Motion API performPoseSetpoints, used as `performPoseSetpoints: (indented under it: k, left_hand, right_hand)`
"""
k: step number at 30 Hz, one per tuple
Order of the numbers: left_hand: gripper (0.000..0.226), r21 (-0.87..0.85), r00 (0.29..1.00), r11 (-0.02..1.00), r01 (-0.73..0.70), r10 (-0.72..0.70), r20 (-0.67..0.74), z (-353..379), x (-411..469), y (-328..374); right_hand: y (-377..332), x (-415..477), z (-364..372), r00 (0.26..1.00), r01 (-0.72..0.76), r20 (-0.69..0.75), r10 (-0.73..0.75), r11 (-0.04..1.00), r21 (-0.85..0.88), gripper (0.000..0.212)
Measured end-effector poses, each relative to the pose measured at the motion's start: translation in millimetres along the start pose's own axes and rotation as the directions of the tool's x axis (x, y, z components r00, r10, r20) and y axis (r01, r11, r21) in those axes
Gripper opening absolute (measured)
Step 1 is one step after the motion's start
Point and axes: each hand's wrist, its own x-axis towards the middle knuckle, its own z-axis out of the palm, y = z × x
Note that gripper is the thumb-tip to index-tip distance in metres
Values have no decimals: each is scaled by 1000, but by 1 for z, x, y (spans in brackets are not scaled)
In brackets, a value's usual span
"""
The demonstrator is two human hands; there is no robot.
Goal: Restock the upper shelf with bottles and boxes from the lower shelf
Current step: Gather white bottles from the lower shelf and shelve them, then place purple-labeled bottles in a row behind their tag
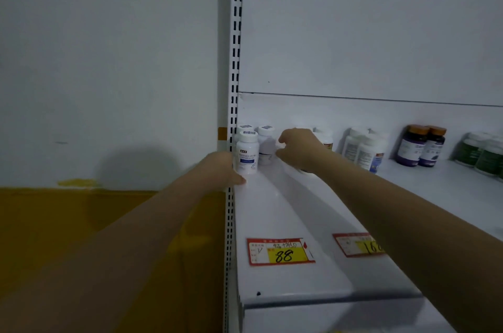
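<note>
Hands at far left of the shelf (pixel 272 210): left hand (pixel 226 169) grips a white bottle (pixel 247 153); right hand (pixel 298 149) curls, grasp unclear.

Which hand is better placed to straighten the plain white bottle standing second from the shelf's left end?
Probably the right hand. Its curled fingertips sit right beside that plain white plastic bottle, while the left hand is occupied, gripping the neighbouring blue-labelled white bottle.
</note>
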Motion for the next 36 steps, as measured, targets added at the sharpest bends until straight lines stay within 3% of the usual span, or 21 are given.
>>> performPoseSetpoints:
  k: [3,7,18,27,31,36]
  left_hand:
    - [48,215,994,972,-91,102,-37,-12,-12,13]
    - [42,324,988,937,-133,149,-26,-18,-30,37]
    - [52,313,972,928,-200,229,-59,17,-119,136]
    - [38,248,864,894,-373,432,-259,107,-222,290]
    - [34,207,849,852,-481,511,-133,173,-251,359]
    - [33,179,890,873,-454,451,63,247,-255,402]
  right_hand:
    - [1,-20,-7,998,63,27,-61,993,-102,34]
    - [11,-48,-19,994,102,66,-92,977,-187,29]
    - [90,-151,-75,994,109,28,-105,974,-198,40]
    - [214,-282,-123,988,102,-99,-117,984,-143,36]
    - [287,-336,-135,997,30,-63,-38,991,-134,31]
    - [374,-367,-130,990,-142,2,143,985,-100,31]
